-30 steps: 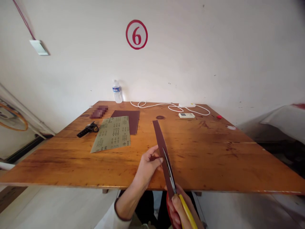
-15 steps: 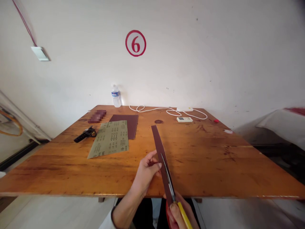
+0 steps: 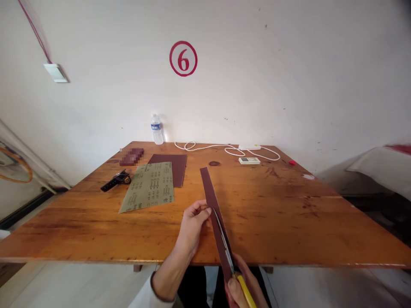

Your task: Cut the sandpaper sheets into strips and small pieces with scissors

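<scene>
My left hand (image 3: 194, 224) pinches the left edge of a narrow dark-red sandpaper strip (image 3: 208, 188), thumb on top. My right hand (image 3: 239, 288) grips scissors (image 3: 245, 291) with a yellow handle near the table's front edge. Their blades lie along the strip's length, part of one blade showing over the paper. The strip's near end reaches down to my right hand, whose fingers are partly hidden by the handle. On the table to the left lies a sandpaper sheet (image 3: 149, 188), printed back up, overlapping a dark-red sandpaper sheet (image 3: 178, 169).
A black-strapped watch-like object (image 3: 116, 180) lies left of the sheets, near a blurred dark-red item (image 3: 131, 157). A water bottle (image 3: 157, 129) stands by the wall. At the back right are a white power strip (image 3: 249, 147), its looping cord, and a white remote (image 3: 249, 161).
My left hand has shifted slightly up and left along with the strip, whose far end leans further left. The scissors remain on the strip in my right hand.
</scene>
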### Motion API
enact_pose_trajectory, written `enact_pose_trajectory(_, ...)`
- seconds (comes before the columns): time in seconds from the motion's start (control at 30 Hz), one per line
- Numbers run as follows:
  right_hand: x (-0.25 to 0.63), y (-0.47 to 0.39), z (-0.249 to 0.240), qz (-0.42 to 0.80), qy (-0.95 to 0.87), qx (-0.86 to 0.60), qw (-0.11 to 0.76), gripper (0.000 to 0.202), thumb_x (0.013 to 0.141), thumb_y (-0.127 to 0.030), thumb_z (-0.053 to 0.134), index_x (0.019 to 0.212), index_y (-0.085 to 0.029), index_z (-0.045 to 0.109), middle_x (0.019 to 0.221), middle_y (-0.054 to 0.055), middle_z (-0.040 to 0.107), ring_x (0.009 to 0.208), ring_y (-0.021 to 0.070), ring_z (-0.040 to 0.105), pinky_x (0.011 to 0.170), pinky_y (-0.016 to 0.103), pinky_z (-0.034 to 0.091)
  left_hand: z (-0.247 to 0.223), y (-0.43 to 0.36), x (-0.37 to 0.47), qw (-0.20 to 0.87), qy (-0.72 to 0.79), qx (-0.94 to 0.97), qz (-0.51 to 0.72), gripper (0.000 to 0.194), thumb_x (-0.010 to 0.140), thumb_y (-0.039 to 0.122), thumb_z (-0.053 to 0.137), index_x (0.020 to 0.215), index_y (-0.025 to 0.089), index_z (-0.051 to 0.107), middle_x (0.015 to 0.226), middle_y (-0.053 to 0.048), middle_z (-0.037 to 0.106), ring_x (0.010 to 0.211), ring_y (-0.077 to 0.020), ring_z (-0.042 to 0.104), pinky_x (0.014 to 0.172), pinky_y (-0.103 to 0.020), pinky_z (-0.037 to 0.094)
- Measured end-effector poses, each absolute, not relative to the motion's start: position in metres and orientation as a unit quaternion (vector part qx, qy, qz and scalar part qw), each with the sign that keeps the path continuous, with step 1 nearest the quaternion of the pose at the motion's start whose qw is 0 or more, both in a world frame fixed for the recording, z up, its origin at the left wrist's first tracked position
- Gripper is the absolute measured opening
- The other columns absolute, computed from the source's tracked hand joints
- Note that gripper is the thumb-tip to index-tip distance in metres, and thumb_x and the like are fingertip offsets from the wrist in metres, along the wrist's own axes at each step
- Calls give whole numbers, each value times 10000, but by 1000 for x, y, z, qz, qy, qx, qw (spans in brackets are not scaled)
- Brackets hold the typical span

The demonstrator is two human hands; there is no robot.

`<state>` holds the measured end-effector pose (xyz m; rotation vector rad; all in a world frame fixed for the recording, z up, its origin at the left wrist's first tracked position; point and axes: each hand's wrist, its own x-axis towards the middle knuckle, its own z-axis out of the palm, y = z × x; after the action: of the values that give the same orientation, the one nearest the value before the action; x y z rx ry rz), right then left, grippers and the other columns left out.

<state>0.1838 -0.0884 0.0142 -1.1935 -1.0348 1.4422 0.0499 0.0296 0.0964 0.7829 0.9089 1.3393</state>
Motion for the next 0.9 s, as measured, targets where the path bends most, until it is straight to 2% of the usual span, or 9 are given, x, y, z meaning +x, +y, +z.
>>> enact_pose_trajectory(0.13, 179, -90, 19, 554, -433, -512, 493, 879, 786, -837, 508, 1362, -177, 438, 526, -98, 444, 425, 102, 316, 419, 252, 202, 95, 28, 52, 624, 394, 339, 583, 248, 610, 219, 801, 849, 159, 768, 593, 35, 601, 492, -74, 507, 497, -206, 411)
enact_pose_trajectory(0.23, 176, -92, 20, 561, -422, -516, 490, 929, 801, -828, 493, 1428, -153, 379, 539, -89, 469, 432, 102, 336, 436, 251, 238, 94, 27, 52, 621, 392, 338, 588, 276, 606, 200, 792, 879, 164, 770, 575, 49, 579, 476, -74, 509, 490, -211, 406)
enact_pose_trajectory(0.4, 175, -96, 18, 579, -378, -517, 504, 834, 800, -776, 575, 1407, -214, 467, 582, -66, 504, 470, 102, 393, 475, 247, 272, 93, 27, 50, 622, 394, 345, 582, 323, 615, 183, 775, 937, 159, 769, 576, 51, 584, 476, -81, 530, 497, -215, 422)
enact_pose_trajectory(0.6, 177, -94, 19, 605, -385, -486, 499, 883, 760, -812, 595, 1372, -189, 465, 535, -101, 470, 410, 83, 307, 420, 231, 224, 92, 27, 50, 618, 397, 341, 587, 327, 607, 170, 762, 934, 155, 762, 575, 61, 576, 458, -79, 524, 477, -215, 433)
enact_pose_trajectory(0.73, 180, -94, 18, 614, -377, -487, 494, 835, 733, -822, 618, 1289, -202, 554, 523, -90, 491, 417, 95, 345, 421, 229, 230, 91, 28, 50, 618, 394, 342, 588, 326, 608, 171, 761, 934, 155, 760, 571, 65, 569, 452, -83, 531, 469, -217, 438)
enact_pose_trajectory(0.9, 180, -96, 17, 604, -382, -492, 498, 829, 739, -810, 627, 1297, -199, 566, 509, -99, 472, 408, 80, 312, 420, 220, 208, 90, 28, 50, 621, 390, 345, 586, 333, 614, 182, 771, 946, 156, 761, 575, 59, 580, 458, -85, 541, 471, -213, 439)
